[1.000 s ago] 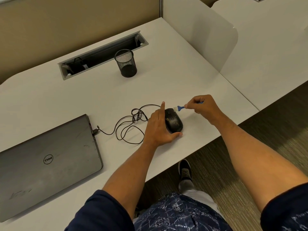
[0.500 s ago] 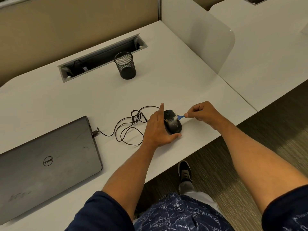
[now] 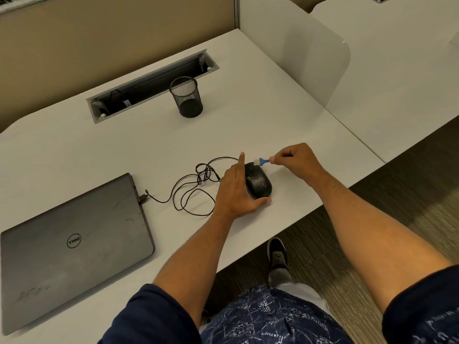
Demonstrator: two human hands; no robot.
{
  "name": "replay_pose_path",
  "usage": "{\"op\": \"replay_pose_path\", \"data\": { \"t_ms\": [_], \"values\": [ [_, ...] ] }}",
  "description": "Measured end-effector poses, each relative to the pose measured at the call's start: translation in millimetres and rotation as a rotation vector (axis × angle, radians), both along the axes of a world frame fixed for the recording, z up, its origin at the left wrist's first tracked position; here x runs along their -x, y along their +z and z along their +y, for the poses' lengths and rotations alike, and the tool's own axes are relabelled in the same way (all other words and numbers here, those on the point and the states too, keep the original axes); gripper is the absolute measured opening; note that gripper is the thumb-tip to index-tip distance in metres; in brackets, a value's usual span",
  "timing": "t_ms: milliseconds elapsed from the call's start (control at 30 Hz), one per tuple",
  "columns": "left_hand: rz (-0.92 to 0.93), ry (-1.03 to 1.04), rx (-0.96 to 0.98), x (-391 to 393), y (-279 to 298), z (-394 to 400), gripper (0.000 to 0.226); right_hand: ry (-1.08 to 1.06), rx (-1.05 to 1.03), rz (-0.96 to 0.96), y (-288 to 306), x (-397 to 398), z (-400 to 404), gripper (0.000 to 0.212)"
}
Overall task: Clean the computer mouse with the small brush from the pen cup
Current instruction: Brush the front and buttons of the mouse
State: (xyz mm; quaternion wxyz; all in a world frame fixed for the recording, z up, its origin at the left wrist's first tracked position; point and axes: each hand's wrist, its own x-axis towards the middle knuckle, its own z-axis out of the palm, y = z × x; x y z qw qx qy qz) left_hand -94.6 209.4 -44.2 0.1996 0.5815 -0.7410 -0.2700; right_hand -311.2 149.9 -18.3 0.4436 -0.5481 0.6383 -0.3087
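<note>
Left hand [image 3: 234, 192] steadies speckled black mouse [image 3: 258, 181]; right hand [image 3: 296, 160] fingers pinch blue brush [image 3: 262, 161]

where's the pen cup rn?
In the head view the pen cup stands upright on the desk, far side, just in front of the cable tray slot, beyond the mouse and both hands.

The black corded mouse [image 3: 258, 181] is lying flat near the tabletop's front edge, the small blue-handled brush [image 3: 262, 161] touching its front end; the black mesh pen cup [image 3: 186, 96] is standing upright well behind.
</note>
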Motion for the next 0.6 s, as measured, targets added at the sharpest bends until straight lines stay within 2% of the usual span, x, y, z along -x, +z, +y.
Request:
{"op": "replay_pose_path", "data": {
  "t_ms": [67, 167, 233, 300, 367, 433, 500, 600],
  "values": [
    [-0.004, -0.003, -0.002, 0.2, 0.6, 0.0, 0.14, 0.041, -0.014, 0.033, 0.9, -3.8, -1.4, 0.012],
    [-0.011, -0.002, -0.023, 0.3, 1.3, -0.7, 0.139, -0.059, -0.008, 0.092, -1.3, -3.0, -4.1, 0.013],
    [-0.008, 0.003, -0.029, 0.4, 1.0, -0.4, 0.139, -0.094, 0.001, 0.044, -2.3, 0.7, -5.1, 0.011],
    [-0.001, 0.005, -0.02, 0.8, 0.6, 0.2, 0.138, -0.035, -0.025, -0.013, -0.7, 2.8, -3.8, 0.007],
    [0.0, 0.009, -0.001, 1.3, 0.0, 0.3, 0.137, 0.005, -0.053, 0.018, -1.8, 1.9, -2.7, 0.007],
    [-0.003, 0.011, -0.003, 2.0, 0.1, -0.1, 0.136, -0.047, -0.046, 0.077, -2.5, 1.4, -2.4, 0.012],
    [0.001, 0.015, -0.008, 2.3, 0.1, -0.4, 0.136, -0.084, -0.034, 0.037, -2.3, 3.3, -2.6, 0.011],
    [0.014, 0.013, 0.006, 2.7, -0.3, -0.4, 0.135, 0.025, -0.06, -0.028, 0.7, 4.5, -0.8, 0.005]
  ]
}}
